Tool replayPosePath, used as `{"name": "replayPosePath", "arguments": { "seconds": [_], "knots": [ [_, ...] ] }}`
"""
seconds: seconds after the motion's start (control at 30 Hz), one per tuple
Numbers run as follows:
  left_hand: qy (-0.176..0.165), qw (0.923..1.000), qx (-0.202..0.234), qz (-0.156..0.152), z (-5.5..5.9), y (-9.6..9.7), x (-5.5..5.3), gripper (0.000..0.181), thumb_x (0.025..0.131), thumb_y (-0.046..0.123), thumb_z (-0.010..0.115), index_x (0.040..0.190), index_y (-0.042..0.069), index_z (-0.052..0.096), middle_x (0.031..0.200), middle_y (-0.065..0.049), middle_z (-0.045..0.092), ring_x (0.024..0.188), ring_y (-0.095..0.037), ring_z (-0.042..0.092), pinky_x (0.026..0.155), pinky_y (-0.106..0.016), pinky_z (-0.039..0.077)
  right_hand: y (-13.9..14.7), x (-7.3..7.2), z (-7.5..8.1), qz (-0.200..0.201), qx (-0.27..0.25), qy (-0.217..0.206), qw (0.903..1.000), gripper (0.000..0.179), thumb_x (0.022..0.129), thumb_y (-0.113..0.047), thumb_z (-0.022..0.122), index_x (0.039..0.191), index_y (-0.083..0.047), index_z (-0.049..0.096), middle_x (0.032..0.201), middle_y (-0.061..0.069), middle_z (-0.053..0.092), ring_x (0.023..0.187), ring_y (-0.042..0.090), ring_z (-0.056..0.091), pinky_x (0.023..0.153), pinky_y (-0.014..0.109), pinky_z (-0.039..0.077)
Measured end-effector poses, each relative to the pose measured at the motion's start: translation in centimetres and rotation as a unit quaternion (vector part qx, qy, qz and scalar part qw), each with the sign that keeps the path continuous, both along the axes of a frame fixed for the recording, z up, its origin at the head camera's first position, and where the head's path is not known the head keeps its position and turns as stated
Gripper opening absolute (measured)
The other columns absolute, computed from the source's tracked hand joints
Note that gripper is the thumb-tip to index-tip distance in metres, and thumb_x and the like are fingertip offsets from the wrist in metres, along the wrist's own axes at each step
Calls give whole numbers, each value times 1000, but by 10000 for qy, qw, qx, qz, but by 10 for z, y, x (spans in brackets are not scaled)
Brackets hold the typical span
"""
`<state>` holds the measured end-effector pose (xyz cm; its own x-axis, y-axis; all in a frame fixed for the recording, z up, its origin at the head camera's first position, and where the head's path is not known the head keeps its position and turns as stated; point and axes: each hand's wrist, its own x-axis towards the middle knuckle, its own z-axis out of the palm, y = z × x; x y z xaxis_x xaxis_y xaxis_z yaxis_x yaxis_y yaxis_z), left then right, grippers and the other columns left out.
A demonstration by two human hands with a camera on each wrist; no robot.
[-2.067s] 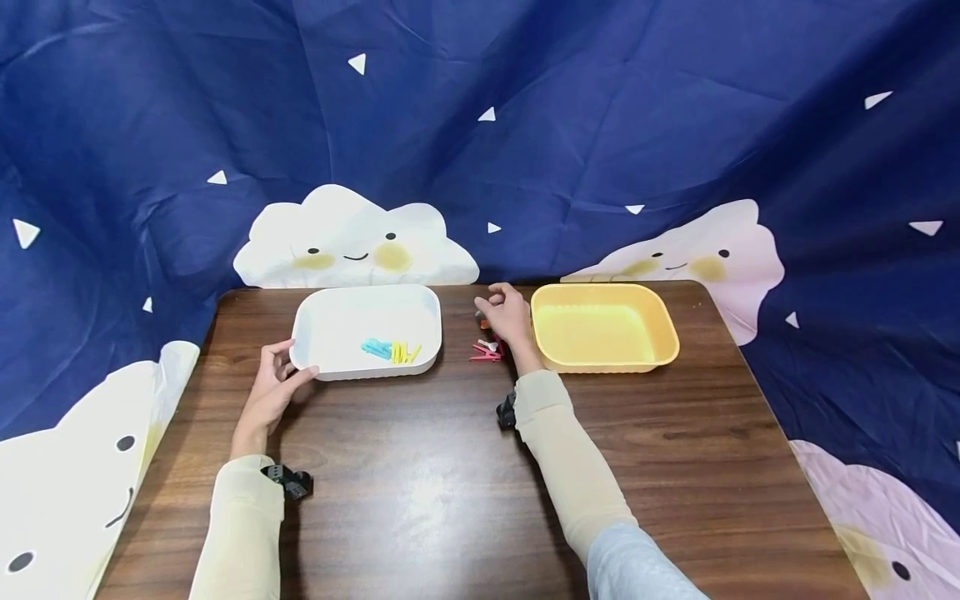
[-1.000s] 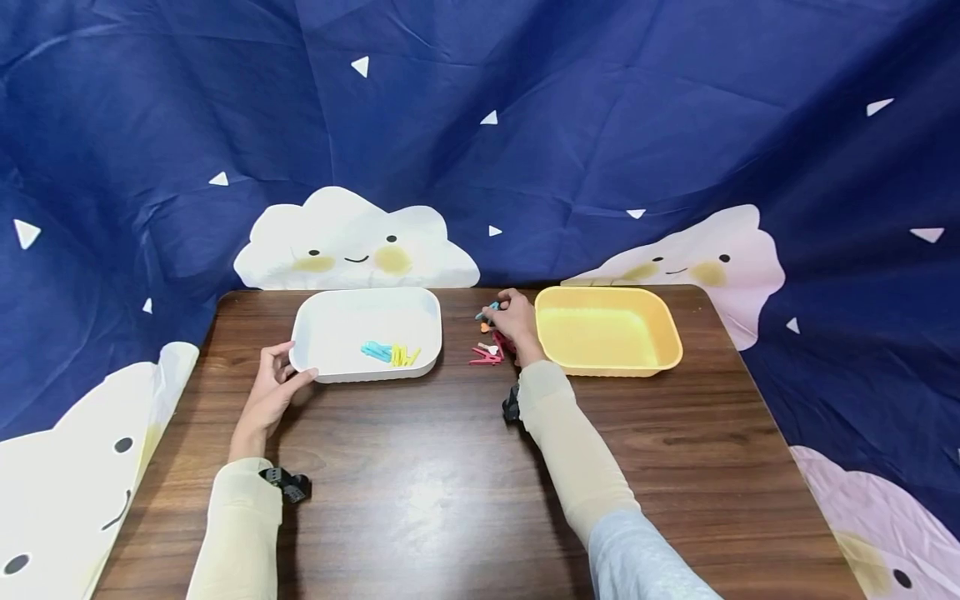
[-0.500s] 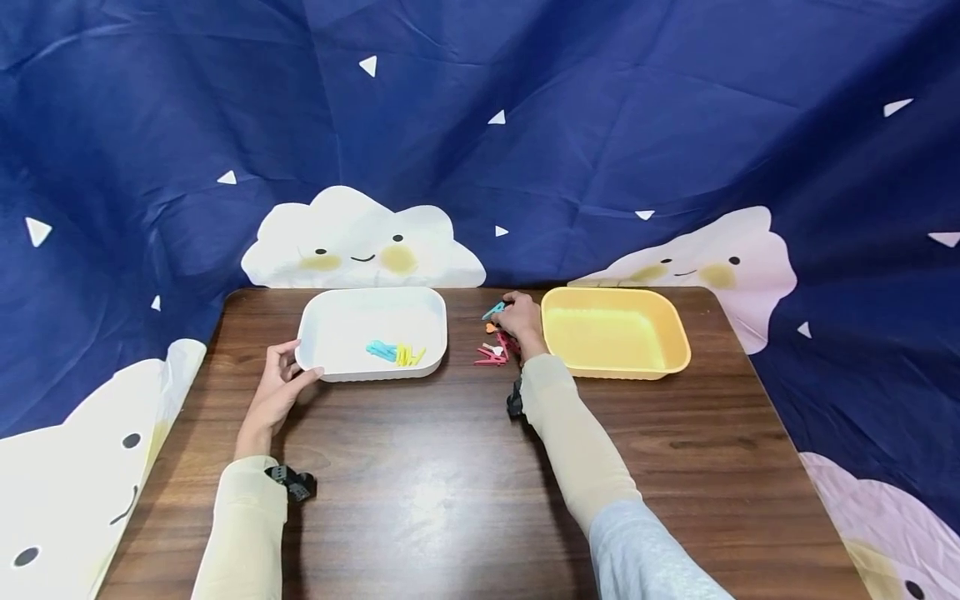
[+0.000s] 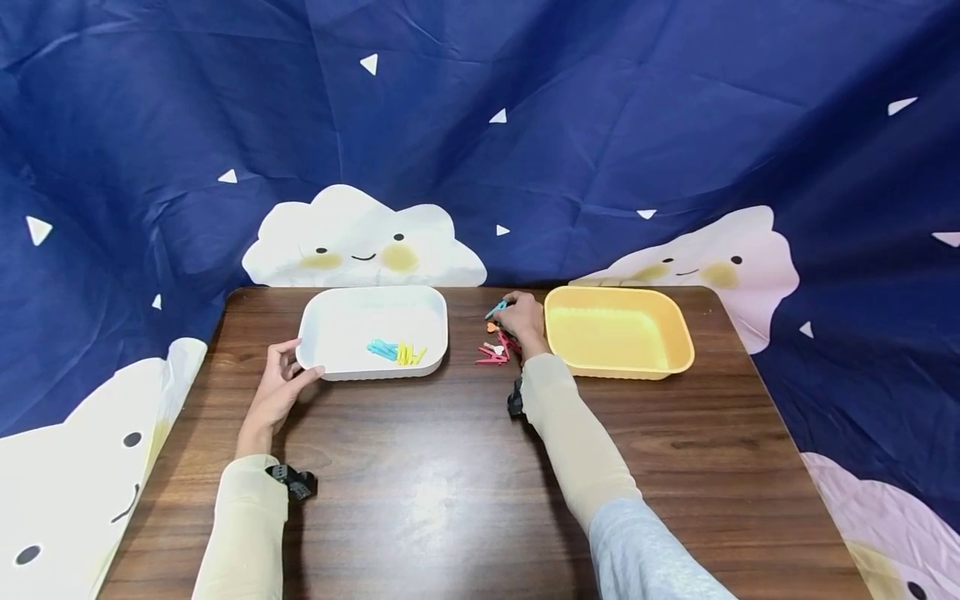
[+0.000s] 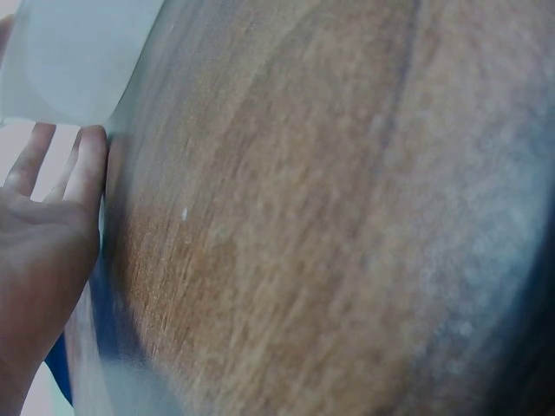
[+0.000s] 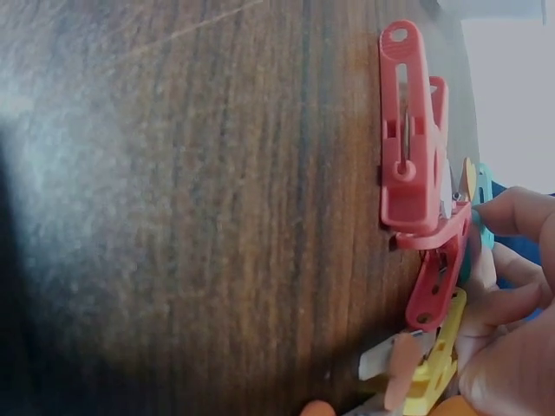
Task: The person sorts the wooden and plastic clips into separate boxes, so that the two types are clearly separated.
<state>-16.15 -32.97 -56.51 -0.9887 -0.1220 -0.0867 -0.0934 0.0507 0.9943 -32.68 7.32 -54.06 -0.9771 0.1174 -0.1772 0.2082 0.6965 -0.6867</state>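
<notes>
My left hand (image 4: 277, 392) grips the left front corner of a white plastic tray (image 4: 311, 333), thumb on the front side and fingers on the left. In the left wrist view its fingers (image 5: 87, 165) reach the tray's wall. Inside lie blue clothespins (image 4: 383, 349) and yellow clothespins (image 4: 407, 355). Between the two trays, my right hand (image 4: 522, 318) pinches a blue clothespin (image 4: 495, 310) at the back of a small pile. Red clothespins (image 6: 406, 130), a yellow clothespin (image 6: 438, 360) and orange pieces (image 4: 492, 327) lie close to that hand.
A yellow plastic tray (image 4: 618, 372) stands just right of my right hand. Both trays are near the back edge of the brown wooden table (image 4: 420, 467). Behind it hangs a dark blue cloth (image 4: 555, 125) with white clouds.
My right hand has lowered onto the pile and drawn slightly right; the blue clothespin at its fingertips has come into view. The left hand stays at the white tray. The view shifts slightly.
</notes>
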Motion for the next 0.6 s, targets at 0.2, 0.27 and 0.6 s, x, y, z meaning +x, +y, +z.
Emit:
{"name": "replayPosePath", "arguments": {
  "seconds": [0.2,0.27,0.6],
  "knots": [
    [22,10000,61,-16,0,1,0,69,95,3,69,146,9,24,155,-17,29,120,-10,48,91,-15,43,-1,3,0,-87,-77,62,9999,38,84,-16,77,120,-8,71,112,10,71,96,27,62,86,39,50],
    [38,10000,54,-34,-1,1,1,68,95,3,70,146,10,25,154,-16,30,119,-10,49,91,-15,43,-1,4,0,-102,-124,58,9999,37,84,-14,77,120,-8,71,111,10,71,94,26,62,84,39,50],
    [202,9997,130,-72,-5,-1,0,61,95,5,71,140,18,32,148,-11,35,118,-11,50,91,-15,43,0,6,-3,-11,-255,185,9995,35,87,-13,73,122,-9,70,109,9,70,93,24,62,84,38,51]
  ]
}}
